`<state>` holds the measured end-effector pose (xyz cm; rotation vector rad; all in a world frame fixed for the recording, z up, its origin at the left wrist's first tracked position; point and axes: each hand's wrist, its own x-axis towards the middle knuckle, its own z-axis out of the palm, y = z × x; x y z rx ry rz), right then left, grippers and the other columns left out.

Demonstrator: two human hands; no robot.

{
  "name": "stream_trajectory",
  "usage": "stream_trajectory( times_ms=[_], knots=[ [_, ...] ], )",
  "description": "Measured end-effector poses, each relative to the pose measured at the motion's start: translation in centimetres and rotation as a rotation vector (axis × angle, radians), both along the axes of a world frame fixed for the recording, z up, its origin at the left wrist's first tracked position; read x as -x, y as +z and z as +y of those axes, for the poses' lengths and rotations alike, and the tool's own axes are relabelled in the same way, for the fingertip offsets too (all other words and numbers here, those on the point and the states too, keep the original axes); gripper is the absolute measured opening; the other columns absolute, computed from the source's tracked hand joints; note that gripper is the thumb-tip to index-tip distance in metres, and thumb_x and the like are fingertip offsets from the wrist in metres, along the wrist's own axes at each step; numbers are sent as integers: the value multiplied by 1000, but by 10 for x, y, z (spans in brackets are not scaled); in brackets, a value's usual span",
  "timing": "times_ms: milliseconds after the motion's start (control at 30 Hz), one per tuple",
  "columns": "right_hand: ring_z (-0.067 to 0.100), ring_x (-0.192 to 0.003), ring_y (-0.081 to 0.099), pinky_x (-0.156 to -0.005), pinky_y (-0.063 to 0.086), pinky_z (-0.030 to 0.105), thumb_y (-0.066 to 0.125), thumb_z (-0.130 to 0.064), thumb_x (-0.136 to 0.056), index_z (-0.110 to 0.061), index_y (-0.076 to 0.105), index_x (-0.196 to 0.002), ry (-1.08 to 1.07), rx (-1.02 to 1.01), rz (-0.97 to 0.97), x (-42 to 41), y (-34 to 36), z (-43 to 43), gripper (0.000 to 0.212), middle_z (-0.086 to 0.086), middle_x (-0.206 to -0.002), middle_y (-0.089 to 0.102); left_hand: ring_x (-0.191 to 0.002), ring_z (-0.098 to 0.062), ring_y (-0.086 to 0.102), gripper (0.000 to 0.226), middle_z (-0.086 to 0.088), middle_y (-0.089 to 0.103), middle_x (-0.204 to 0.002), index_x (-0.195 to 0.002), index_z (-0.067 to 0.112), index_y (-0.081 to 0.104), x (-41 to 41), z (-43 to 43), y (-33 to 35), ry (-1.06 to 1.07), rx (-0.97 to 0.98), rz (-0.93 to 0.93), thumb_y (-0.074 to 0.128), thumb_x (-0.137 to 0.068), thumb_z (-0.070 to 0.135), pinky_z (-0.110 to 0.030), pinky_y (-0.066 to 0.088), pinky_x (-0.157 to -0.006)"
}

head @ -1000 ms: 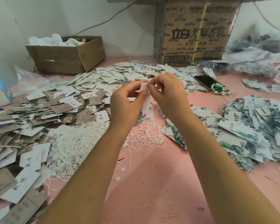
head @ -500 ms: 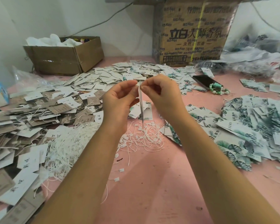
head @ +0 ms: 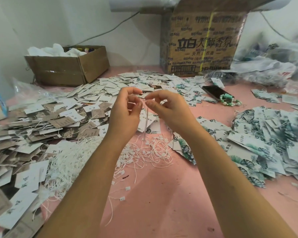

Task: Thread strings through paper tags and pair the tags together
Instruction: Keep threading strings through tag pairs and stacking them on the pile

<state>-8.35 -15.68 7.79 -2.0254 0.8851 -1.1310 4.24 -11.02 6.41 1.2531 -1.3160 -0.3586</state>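
1. Presently I am judging the threading: I am advising a taut string, with the tag [head: 146, 121] hanging clear above the loose strings [head: 153, 150] at six o'clock.
2. Left hand [head: 126, 110] is pinching, apparently the string, at nine o'clock of the tag's top.
3. Right hand [head: 167, 109] is pinching the tag's top from three o'clock.

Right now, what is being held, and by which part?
A paper tag, hanging edge-on, pinched at its top end by the right hand; whether the left hand beside it also grips it cannot be told.
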Motion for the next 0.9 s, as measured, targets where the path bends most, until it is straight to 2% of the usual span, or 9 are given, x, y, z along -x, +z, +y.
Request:
stream_trajectory(
  times_ms=[67,133,200,300,367,433,533,733,900],
  knots=[
    [-2,-45,39,-49,30,13,64,-23,-86,-23,67,-89,23,-3,42,-2,-2,1,4,-5,-72,56,-73,1,57,35,9,60,-84,-93,40,49,1,1,2,-13,1,9,55,-91,5,-21,49,-70],
    [-2,-46,41,-51,33,17,65,-19,-86,-24,65,-79,32,13,46,-3,-3,1,8,0,-73,61,-75,-6,59,34,7,62,-86,-93,38,51,1,2,3,-17,-4,52,57,-90,5,-27,50,-72],
    [-2,-48,42,-53,36,17,65,-14,-85,-21,65,-75,47,1,18,-3,-4,2,12,0,-69,61,-76,-7,59,31,8,64,-84,-94,35,53,1,3,4,-36,-4,136,60,-89,5,-25,51,-71],
    [4,-54,42,-56,36,23,64,-12,-86,-17,66,-74,58,-23,-27,-4,-4,2,12,-1,-64,58,-70,1,59,24,11,64,-79,-93,29,57,2,4,6,-74,0,239,64,-87,7,-15,47,-64],
    [-2,-50,40,-52,34,15,62,-12,-87,-19,64,-73,50,-18,-35,-4,-3,2,15,-10,-57,52,-67,5,59,15,12,64,-78,-91,26,62,1,4,5,-94,-44,247,64,-87,12,-13,47,-61],
    [-4,-48,40,-49,32,10,61,-12,-87,-16,64,-74,40,-11,-7,-3,-4,2,15,-12,-56,49,-64,6,58,8,14,66,-73,-89,23,68,-1,4,4,-122,-112,259,65,-86,16,-16,46,-61],
    [-2,-43,36,-46,29,10,61,-14,-88,-6,68,-79,42,-36,57,-2,-5,2,13,-7,-55,47,-60,5,58,9,13,69,-67,-82,23,71,-4,6,5,-129,-117,288,70,-81,14,-13,45,-58],
    [-3,-43,40,-45,33,11,62,-15,-88,-9,71,-85,32,-64,131,-1,-4,3,12,-5,-59,57,-56,6,57,13,13,69,-62,-77,24,72,-8,9,7,-152,-129,224,73,-78,11,-9,43,-54],
    [7,-49,37,-47,30,16,61,-17,-88,-1,70,-85,-6,-43,198,-2,-5,3,19,20,-70,60,-67,-5,64,15,11,72,-71,-75,27,73,-11,8,6,-114,-145,154,77,-75,13,-14,48,-60]
  ],
)
